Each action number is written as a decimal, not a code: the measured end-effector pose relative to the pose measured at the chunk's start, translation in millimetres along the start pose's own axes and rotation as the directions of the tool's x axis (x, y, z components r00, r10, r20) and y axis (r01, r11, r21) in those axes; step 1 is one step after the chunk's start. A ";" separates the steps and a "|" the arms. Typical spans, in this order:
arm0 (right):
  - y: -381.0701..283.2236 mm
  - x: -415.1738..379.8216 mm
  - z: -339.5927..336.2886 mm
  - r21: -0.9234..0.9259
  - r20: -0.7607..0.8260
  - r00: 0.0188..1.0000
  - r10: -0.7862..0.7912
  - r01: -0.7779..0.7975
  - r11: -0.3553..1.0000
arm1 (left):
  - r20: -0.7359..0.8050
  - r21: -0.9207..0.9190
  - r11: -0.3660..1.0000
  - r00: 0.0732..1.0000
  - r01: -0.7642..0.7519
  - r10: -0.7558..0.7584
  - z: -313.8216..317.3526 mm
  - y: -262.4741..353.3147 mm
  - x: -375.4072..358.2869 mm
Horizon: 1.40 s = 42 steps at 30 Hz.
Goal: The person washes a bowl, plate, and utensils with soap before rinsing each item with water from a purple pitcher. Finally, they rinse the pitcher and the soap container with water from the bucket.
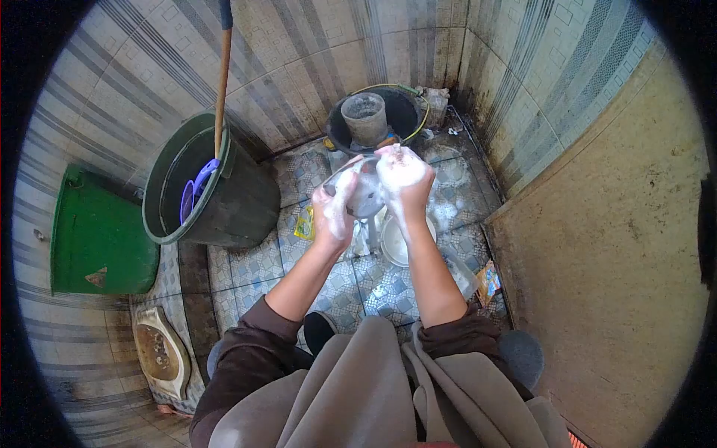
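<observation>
Clothing: brown sleeves pushed up, grey-brown skirt (351,396) across the knees; person appears to crouch over the floor.
Left hand (333,211): coated in white suds, fingers closed on the near rim of a metal bowl (364,193).
Right hand (403,176): also heavy with lather, curled over the bowl's far edge; whether it holds a sponge or cloth, cannot tell.
Metal bowl: held up off the floor between the 2 hands, tilted, soapy inside.
White dish (394,243): on the tiled floor (261,261) directly under the hands, wet; rinsed or not, cannot tell.
Progress (judgement): soaping of the bowl is well in hand; suds remain on bowl and both hands, so rinsing looks undone.
Green bucket (224,201): left of the hands, holds water, a blue scoop (196,193) and a wooden handle (222,75).
Black tub (403,112): beyond the hands in the corner, 1 grey cup (365,116) standing in it.
Green lid (97,231): far left, against the wall.
</observation>
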State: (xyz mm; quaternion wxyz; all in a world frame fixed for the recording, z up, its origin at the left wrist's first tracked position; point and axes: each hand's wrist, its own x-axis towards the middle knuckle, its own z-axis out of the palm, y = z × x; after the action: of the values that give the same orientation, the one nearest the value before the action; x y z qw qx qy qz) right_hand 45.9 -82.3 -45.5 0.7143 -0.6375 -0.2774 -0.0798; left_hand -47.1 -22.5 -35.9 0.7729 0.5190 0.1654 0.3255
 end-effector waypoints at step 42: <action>8.4 16.3 2.8 0.552 0.109 0.856 0.505 -0.475 0.685 | 0.366 -0.153 0.974 0.925 0.170 -0.104 -18.8 5.4 17.0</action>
State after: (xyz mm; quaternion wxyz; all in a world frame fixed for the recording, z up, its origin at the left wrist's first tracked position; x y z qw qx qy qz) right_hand 62.6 -74.3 -44.6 0.8709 -0.4474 -0.0893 0.1826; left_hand -47.6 3.4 -37.2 0.8550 0.4837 0.0283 0.1849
